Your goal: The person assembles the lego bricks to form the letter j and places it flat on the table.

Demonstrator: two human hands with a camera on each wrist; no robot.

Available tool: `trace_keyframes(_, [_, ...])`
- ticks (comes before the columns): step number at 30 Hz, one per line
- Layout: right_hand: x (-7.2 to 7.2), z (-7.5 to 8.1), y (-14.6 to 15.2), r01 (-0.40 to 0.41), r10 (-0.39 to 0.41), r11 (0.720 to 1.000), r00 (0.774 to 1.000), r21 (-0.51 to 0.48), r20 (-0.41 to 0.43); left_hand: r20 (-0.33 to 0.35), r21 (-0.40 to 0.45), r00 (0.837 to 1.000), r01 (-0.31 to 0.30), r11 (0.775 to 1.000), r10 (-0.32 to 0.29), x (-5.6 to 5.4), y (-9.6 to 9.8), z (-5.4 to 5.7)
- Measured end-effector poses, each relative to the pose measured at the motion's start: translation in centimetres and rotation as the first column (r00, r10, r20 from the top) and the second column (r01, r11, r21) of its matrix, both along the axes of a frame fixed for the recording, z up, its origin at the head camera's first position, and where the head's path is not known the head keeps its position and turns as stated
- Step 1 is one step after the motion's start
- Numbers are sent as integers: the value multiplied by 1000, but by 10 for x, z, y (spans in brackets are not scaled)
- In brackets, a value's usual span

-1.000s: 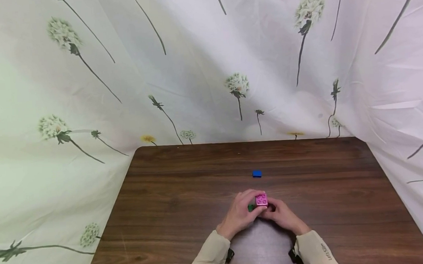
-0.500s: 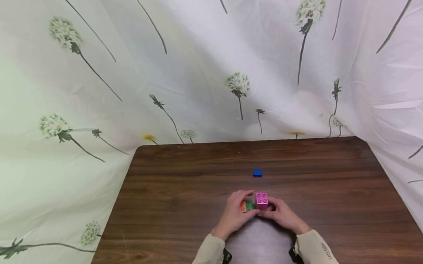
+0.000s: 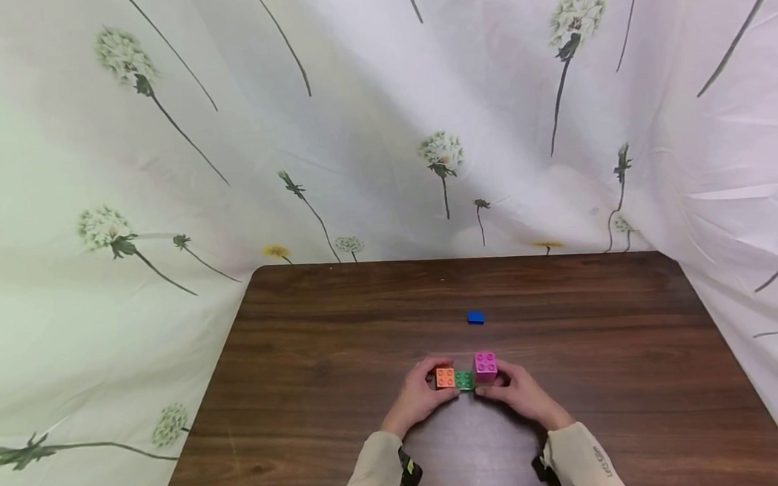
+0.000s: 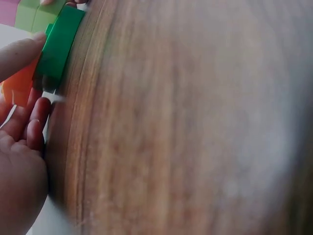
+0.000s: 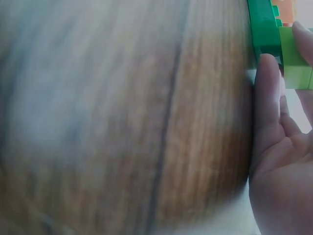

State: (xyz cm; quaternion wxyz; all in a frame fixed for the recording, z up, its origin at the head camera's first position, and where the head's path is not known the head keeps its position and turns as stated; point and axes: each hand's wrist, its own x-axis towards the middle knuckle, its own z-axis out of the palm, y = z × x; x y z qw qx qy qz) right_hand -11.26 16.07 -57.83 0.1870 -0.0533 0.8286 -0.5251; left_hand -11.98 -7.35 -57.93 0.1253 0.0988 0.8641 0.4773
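Observation:
A dark green toy brick (image 3: 463, 380) sits low on the table, a building block with studs on top. On its left end stands an orange brick (image 3: 445, 377), with my left hand (image 3: 417, 396) gripping it between thumb and fingers. A pink brick (image 3: 485, 363) tops a taller stack at the right end. Under it, light green bricks (image 5: 296, 58) show in the right wrist view, standing on the dark green brick. My right hand (image 3: 522, 396) holds this stack at its base, thumb in front and fingers behind.
Farther back on the brown wooden table (image 3: 320, 425) lies a small blue brick (image 3: 476, 317). A white curtain (image 3: 368, 125) printed with dandelions hangs behind the table and along its sides.
My left hand has drawn back from the pink brick and moved left to the orange brick, which now shows in full with the dark green one. My right hand stays by the stack.

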Motion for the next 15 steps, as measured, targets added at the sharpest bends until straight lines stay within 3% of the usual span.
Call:
trace_keyframes(11, [-2, -2, 0, 33, -33, 999, 999, 18, 6, -5, 49, 1000, -13, 999, 13, -2, -4, -3])
trace_keyframes(15, [-1, -2, -1, 29, -29, 999, 1000, 20, 0, -26, -30, 999, 19, 999, -20, -2, -4, -2])
